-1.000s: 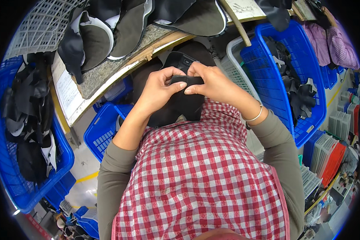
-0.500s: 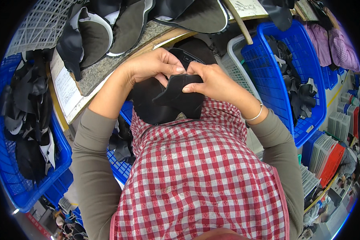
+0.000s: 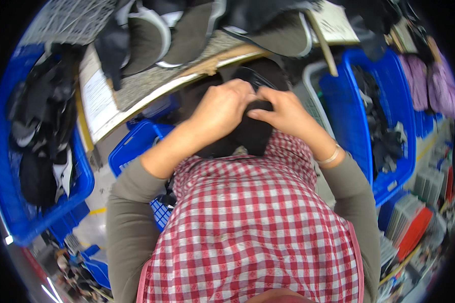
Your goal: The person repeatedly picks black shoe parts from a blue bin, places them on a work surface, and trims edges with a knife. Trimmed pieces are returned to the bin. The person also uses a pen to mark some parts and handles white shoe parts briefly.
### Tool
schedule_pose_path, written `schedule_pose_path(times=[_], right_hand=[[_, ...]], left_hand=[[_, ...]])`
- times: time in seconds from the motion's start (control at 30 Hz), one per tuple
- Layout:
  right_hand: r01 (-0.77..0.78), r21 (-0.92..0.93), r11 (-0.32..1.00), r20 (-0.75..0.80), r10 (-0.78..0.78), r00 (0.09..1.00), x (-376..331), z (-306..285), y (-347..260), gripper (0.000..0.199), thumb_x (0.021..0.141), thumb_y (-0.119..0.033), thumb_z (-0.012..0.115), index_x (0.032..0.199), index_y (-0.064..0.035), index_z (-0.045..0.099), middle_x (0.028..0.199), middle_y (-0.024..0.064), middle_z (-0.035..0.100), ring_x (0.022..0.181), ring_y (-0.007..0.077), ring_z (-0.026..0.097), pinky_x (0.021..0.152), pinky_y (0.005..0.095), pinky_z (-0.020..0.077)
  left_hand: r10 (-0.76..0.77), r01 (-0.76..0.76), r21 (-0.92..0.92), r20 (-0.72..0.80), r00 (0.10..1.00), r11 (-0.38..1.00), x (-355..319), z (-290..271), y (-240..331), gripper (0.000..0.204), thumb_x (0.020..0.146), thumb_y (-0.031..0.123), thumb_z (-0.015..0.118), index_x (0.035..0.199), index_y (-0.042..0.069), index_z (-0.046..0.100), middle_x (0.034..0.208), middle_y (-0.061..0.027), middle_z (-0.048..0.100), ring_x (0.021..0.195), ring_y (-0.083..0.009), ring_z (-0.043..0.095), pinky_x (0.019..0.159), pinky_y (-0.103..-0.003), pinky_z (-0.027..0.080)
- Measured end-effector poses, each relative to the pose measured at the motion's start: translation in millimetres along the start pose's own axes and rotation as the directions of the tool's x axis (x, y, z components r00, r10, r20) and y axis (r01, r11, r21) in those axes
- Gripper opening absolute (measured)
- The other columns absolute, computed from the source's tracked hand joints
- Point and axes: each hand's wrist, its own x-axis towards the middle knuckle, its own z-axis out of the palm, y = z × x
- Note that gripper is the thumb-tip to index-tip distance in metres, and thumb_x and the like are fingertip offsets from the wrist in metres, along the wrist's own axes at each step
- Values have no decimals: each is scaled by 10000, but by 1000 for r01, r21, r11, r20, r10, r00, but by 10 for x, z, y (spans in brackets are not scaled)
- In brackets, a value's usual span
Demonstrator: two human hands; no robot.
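Over my lap, my left hand [image 3: 223, 107] and my right hand [image 3: 282, 107] meet at the top edge of a soft black piece [image 3: 254, 132] that looks like part of a shoe upper. The left fingers are bent over its edge, partly hidden behind the back of the hand and smeared by motion. With thumb and fingers my right hand pinches the same edge close beside them. The piece hangs down against my red-and-white checked apron [image 3: 247, 212], its outline merging with dark material behind it.
Ahead, a worktable [image 3: 207, 65] bears several black pieces with grey lining [image 3: 189, 43]; a stick [image 3: 322, 45] juts over its edge. Blue baskets of black scraps stand left [image 3: 81, 187] and right [image 3: 356, 146]. Another blue basket [image 3: 131, 144] is by my left forearm. A person's checked sleeve [image 3: 442, 88] shows far right.
My left hand has turned so its back faces up, fingers closer to my right hand. The black piece hangs less spread out. The whole view has shifted, with the table appearing farther right.
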Motion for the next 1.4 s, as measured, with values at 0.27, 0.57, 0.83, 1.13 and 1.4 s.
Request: schedule_pose_path(times=[0.27,0.57,0.83,1.13,1.4], right_hand=[[-226,146,963,147,205,968,-51,-40,-12,244,895,-211,816,993,-11,716,786,108,679,708,118,599,667,325,502],[382,-149,912,-34,-391,920,131,-979,-1054,289,850,-246,832,1003,-35,707,861,108,681,747,279,617,738,343,472],[42,344,938,6,-47,999,380,-914,-922,214,956,-199,762,1011,-11,677,859,3,652,826,61,587,759,248,501],[453,-237,859,3,-466,885,235,-846,-1064,293,743,-147,859,969,-63,692,867,44,646,818,250,628,747,370,487],[655,-700,283,-6,-920,392,211,-892,-1451,294,577,-166,770,860,-173,689,821,-39,599,733,159,575,704,335,411]], left_hand=[[-468,513,-505,225,855,694,-612,132,-62,171,856,48,817,986,-35,742,919,-46,731,885,-92,637,820,-279,522],[-404,215,-534,-266,876,818,-621,-923,681,145,837,-2,821,962,-15,748,856,-20,734,784,-73,664,711,-233,536],[-491,214,-761,-153,857,612,-652,-762,227,172,851,-2,818,1005,-19,743,873,-32,741,785,-71,655,735,-229,526],[-219,118,-389,-229,948,914,-597,-782,256,197,776,-22,820,958,-4,747,888,-43,716,858,-143,658,781,-285,520],[450,-371,254,-498,742,893,-464,-933,730,378,649,-60,768,1016,29,757,904,-105,696,887,-312,688,761,-409,539]])
